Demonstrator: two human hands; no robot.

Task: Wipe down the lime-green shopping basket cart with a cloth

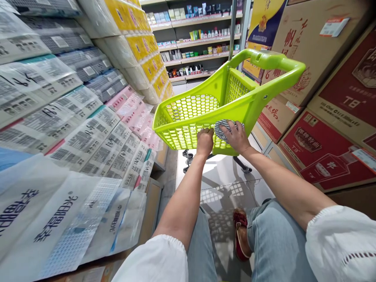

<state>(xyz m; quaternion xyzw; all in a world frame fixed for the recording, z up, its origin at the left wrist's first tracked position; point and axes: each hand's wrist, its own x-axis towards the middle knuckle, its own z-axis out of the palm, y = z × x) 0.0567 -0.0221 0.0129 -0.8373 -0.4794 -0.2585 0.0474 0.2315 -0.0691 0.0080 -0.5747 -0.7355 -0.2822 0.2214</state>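
Right hand [237, 138] holds cloth [220, 128] against the cart [236, 111], directly ahead; cart's long axis runs left past the left hand [205, 141], curled against its side, grip unclear.

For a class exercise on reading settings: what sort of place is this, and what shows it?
Probably a shop: there is a cart, stocked shelves and stacked boxes.
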